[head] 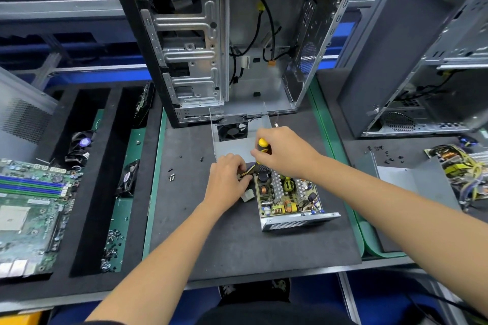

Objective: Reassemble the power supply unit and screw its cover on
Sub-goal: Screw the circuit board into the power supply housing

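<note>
Power supply unit, open grey metal tray with exposed circuit board (287,196): right hand (286,153) grips yellow-and-black screwdriver (264,146) upright; left hand (228,179) pinches cable bundle (247,170) clear. Screwdriver should stay vertical.

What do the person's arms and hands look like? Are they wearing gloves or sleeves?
No gloves and no sleeves that show. The left hand and the right hand are bare, and both forearms are bare all the way to the bottom of the picture. No watch, ring or wristband shows on either one.

Bright even overhead light, soft shadows, wide-angle edge distortion, slight blur
</note>
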Available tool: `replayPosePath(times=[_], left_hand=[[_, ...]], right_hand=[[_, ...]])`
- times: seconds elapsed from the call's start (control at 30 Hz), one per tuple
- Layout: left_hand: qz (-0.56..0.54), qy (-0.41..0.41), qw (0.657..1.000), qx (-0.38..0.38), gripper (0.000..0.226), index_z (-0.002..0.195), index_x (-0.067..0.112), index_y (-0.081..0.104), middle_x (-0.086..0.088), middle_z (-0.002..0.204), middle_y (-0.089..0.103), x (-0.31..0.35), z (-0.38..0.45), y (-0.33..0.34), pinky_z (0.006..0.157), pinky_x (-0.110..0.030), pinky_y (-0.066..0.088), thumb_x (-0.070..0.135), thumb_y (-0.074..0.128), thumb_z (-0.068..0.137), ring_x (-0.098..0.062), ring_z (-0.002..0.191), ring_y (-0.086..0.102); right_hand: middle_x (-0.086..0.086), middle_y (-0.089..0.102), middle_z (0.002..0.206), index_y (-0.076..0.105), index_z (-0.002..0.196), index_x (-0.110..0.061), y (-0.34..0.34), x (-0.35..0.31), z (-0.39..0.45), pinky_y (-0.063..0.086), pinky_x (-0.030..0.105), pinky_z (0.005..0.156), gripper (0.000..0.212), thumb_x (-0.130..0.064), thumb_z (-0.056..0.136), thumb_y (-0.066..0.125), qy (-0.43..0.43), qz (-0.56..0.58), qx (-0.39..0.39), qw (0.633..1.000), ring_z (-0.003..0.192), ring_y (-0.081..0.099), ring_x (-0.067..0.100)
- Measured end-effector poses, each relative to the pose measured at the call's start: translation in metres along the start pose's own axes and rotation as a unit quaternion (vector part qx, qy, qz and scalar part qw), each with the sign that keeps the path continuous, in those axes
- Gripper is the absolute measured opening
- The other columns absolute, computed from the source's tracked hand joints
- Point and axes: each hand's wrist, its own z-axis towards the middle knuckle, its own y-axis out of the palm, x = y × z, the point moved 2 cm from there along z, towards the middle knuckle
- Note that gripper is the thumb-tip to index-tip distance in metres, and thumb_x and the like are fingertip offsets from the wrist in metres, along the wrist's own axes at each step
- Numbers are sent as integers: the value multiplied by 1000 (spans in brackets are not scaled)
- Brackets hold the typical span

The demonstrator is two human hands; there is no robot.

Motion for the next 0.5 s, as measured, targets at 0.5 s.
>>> replayPosePath(times=[0.5], left_hand=[[-49,-59,996,-43,24,84,29,49,12,85,52,-6,8,12,73,-29,26,29,72,80,-13,85,46]], right_hand=[[4,63,84,60,88,-10,5,2,2,47,36,68,19,-28,92,58,0,-3,-10,1000,80,55,22]])
